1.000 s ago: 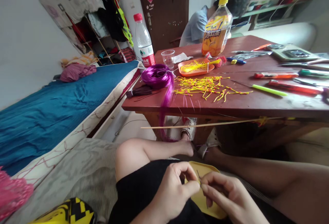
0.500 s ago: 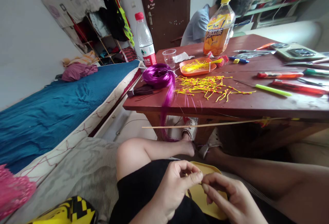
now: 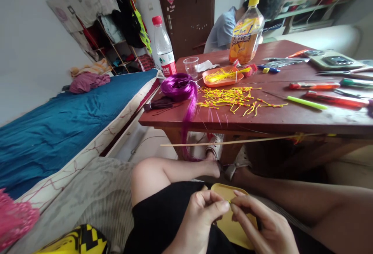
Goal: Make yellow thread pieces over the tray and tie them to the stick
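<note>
Left hand [image 3: 201, 215]: our thumb and forefinger press together, pinching what looks like a small yellow piece [image 3: 230, 202], mostly hidden by our own fingers.
Right hand [image 3: 262, 219]: thumb and forefinger meet the same spot, just beside the left thumb; we cannot tell whether they grip the piece or only touch it.
Yellow piece's place: at our fingertips, above the yellow tray [image 3: 231, 228] on our lap.
Step in hand: we judge it to be fine two-handed fingertip work on that piece; its detail is too small for us to say more.
Next move's demand: we think it calls for a steady left pinch and a light, exact right fingertip, since so small a piece could slip.
Yellow strands [image 3: 230, 98]: spread with red bits along them on the reddish-brown surface [image 3: 163, 117] before us.
Orange dish [image 3: 221, 84]: just behind the strands, holding yellow fibres.
Purple coil [image 3: 179, 87]: left of the strands, its tail hanging over the edge.
</note>
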Demonstrator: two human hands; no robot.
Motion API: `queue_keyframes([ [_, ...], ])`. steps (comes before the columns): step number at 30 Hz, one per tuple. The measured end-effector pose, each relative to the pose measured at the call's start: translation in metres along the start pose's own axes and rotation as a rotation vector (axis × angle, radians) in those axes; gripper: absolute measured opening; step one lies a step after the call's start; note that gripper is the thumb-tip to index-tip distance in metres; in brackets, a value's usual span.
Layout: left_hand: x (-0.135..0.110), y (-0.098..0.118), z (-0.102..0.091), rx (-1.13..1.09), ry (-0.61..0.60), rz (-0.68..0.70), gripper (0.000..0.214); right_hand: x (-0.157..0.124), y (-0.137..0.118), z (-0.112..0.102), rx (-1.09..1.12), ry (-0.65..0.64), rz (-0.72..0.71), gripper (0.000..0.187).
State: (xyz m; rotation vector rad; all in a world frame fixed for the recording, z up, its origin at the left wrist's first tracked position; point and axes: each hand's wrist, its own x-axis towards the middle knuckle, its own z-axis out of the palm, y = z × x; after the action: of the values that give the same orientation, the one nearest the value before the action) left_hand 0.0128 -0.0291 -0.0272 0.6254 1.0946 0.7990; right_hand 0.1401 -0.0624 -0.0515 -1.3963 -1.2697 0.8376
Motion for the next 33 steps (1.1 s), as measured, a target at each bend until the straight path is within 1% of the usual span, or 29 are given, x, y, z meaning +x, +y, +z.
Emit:
queue_keyframes([
  [4, 0.0, 0.001, -0.002, 0.031, -0.02, -0.014, 0.026, -0.001, 0.001, 0.0, 0.003, -0.007, 0.0, 0.013],
  [10, -0.001, 0.003, -0.003, 0.076, -0.005, -0.021, 0.025, -0.001, 0.002, 0.0, 0.016, -0.01, -0.008, 0.011],
  [14, -0.003, 0.01, -0.001, 0.143, -0.006, -0.012, 0.028, 0.001, -0.001, -0.001, 0.006, -0.056, -0.088, 0.008],
  [17, -0.003, 0.013, -0.001, 0.208, -0.039, 0.002, 0.031, 0.003, -0.002, -0.003, -0.026, -0.096, -0.14, 0.009],
  [22, 0.002, 0.014, -0.006, 0.212, -0.099, -0.012, 0.029, 0.007, 0.0, -0.006, -0.084, -0.13, -0.234, 0.012],
  [25, 0.004, 0.015, -0.007, 0.225, -0.119, -0.042, 0.028, 0.007, 0.001, -0.008, -0.107, -0.177, -0.267, 0.012],
  [27, 0.004, 0.018, -0.007, 0.257, -0.136, -0.068, 0.026, 0.008, 0.0, -0.008, -0.099, -0.2, -0.251, 0.011],
  [29, 0.004, 0.021, -0.007, 0.313, -0.166, -0.078, 0.02, 0.009, -0.003, -0.009, -0.068, -0.218, -0.197, 0.011],
  [30, 0.004, 0.023, -0.007, 0.37, -0.173, -0.046, 0.017, 0.009, -0.004, -0.009, -0.053, -0.232, -0.154, 0.012],
  [31, 0.004, 0.025, -0.006, 0.447, -0.168, 0.018, 0.013, 0.01, -0.006, -0.01, -0.037, -0.254, -0.097, 0.014],
  [33, 0.002, 0.03, -0.004, 0.618, -0.16, 0.205, 0.009, 0.013, -0.009, -0.01, 0.016, -0.319, 0.066, 0.018],
])
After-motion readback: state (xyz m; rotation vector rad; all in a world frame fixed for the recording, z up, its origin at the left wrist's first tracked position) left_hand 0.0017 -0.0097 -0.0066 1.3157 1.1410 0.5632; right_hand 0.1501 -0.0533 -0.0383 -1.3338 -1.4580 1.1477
